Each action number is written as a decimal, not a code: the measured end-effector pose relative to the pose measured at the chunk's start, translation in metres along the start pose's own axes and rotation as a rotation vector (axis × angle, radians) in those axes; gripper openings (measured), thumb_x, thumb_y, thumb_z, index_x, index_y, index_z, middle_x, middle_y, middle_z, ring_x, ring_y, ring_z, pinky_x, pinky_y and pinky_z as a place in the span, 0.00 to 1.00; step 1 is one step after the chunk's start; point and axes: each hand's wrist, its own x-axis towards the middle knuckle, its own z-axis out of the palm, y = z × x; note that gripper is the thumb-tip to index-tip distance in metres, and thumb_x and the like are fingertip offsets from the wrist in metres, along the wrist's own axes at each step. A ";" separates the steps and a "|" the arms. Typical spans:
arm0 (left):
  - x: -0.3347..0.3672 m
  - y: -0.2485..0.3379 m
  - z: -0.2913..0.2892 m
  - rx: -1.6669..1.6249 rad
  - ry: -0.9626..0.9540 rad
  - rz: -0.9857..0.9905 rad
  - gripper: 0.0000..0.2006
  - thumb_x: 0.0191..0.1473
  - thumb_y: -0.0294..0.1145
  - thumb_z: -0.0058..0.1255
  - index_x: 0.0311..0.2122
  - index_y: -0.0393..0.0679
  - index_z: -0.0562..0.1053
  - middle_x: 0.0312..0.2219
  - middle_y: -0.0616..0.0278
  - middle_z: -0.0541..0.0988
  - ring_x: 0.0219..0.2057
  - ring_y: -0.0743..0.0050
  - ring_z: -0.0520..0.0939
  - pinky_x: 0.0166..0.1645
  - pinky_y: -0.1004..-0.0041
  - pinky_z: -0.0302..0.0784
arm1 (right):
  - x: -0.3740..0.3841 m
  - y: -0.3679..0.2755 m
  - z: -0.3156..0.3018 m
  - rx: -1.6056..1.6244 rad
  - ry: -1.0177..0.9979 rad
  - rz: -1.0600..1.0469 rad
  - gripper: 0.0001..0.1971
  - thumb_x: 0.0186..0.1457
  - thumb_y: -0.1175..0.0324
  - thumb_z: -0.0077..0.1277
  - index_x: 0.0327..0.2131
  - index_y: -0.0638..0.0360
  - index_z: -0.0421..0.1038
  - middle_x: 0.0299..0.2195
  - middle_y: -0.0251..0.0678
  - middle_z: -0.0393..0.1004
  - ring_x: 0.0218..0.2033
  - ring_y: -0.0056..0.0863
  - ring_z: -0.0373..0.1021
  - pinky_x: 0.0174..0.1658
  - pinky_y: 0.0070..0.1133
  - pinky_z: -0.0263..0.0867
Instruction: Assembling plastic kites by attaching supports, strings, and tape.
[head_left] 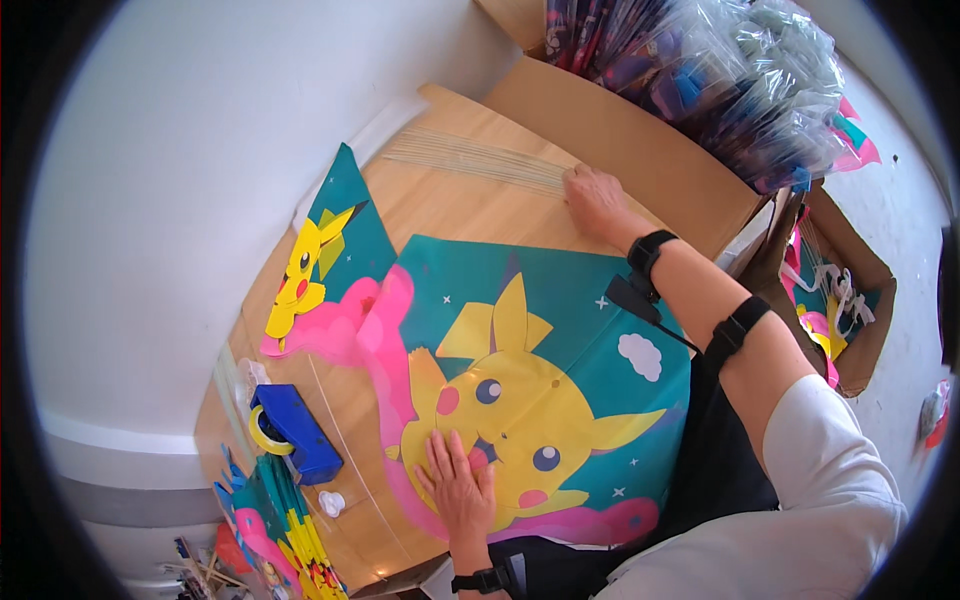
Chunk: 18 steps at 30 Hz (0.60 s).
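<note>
1. The left hand (462, 488) lies open on the lower left part of the large printed sheet (560, 400), fingers extended, palm down, grasping nothing.
2. The right hand (597, 203) reaches to the ends of a row of thin rods (475, 160) with its fingers bent; whether it pinches any, I cannot tell.
3. The large printed sheet is spread on the wooden tabletop (450, 212) close to the person's body, showing a yellow cartoon creature on teal with a pink border.
4. Black straps ring both wrists and the right forearm.
5. A second printed sheet (360, 232) lies left of the first, in matching colours.
6. Nearer the left edge stand a blue tape dispenser (317, 445) with a yellow roll (262, 432) and, just beside it, a small white object (331, 503).
7. Below them sit folded printed pieces (280, 515).
8. Beyond the rods, a large cardboard box (630, 150) adjoins plastic-wrapped packages (700, 80).
9. At right, a smaller cardboard box (872, 262) holds printed pieces and white ribbons (848, 300).
</note>
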 end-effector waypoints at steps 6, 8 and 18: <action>0.001 0.002 0.003 -0.011 0.030 0.025 0.32 0.55 0.49 0.38 0.62 0.44 0.52 0.62 0.50 0.49 0.64 0.53 0.47 0.62 0.45 0.33 | -0.003 -0.001 -0.008 0.124 -0.008 -0.043 0.04 0.47 0.74 0.44 0.26 0.65 0.68 0.28 0.49 0.71 0.34 0.46 0.70 0.35 0.35 0.66; 0.000 0.000 0.001 -0.005 0.025 0.021 0.32 0.55 0.48 0.40 0.62 0.43 0.52 0.62 0.50 0.49 0.64 0.53 0.46 0.62 0.44 0.33 | -0.017 -0.014 -0.017 0.377 0.009 -0.008 0.05 0.47 0.74 0.44 0.27 0.66 0.68 0.27 0.49 0.71 0.33 0.45 0.70 0.33 0.34 0.66; 0.020 0.091 -0.012 -1.265 0.222 -0.133 0.16 0.52 0.25 0.51 0.46 0.34 0.68 0.38 0.53 0.76 0.39 0.64 0.76 0.45 0.69 0.71 | -0.250 -0.124 -0.080 1.460 -0.379 0.525 0.03 0.52 0.76 0.51 0.31 0.64 0.68 0.23 0.26 0.67 0.27 0.12 0.61 0.29 0.15 0.62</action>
